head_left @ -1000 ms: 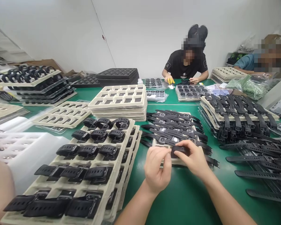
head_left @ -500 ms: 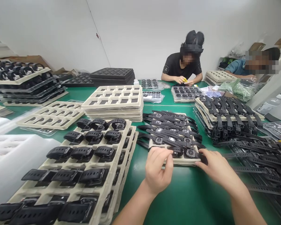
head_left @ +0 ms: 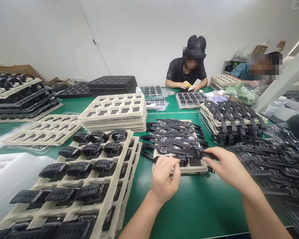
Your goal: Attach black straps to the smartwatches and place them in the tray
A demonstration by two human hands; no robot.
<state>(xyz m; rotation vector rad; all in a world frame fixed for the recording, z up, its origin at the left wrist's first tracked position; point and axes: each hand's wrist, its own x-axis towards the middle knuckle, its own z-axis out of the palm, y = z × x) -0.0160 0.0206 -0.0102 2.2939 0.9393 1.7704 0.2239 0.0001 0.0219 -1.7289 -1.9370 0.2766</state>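
Note:
My right hand (head_left: 223, 162) pinches the strap of a black smartwatch (head_left: 197, 152) and holds it over the front right of a cream tray (head_left: 186, 169). The watch's round back sensor faces me. My left hand (head_left: 165, 177) is closed at the tray's front left, its fingertips beside a watch with a looped strap (head_left: 183, 160). What those fingers grip, if anything, is hidden. Several rows of black smartwatches (head_left: 176, 142) lie in the tray behind my hands, their straps stretched out sideways and overlapping. A bare dark pocket (head_left: 194, 162) shows under the raised watch.
At left, stacked cream trays (head_left: 111, 196) hold watches with closed straps. Behind them stands a pile of cream trays (head_left: 114, 114). More watches lie at right, on a tray stack (head_left: 234, 119) and in loose rows (head_left: 276, 166). A co-worker (head_left: 186, 71) sits across the green table (head_left: 189, 205).
My right hand has raised the front-right watch out of its pocket by the strap, tilting it up. My left hand keeps nearly the same place on the tray. The whole view has shifted slightly.

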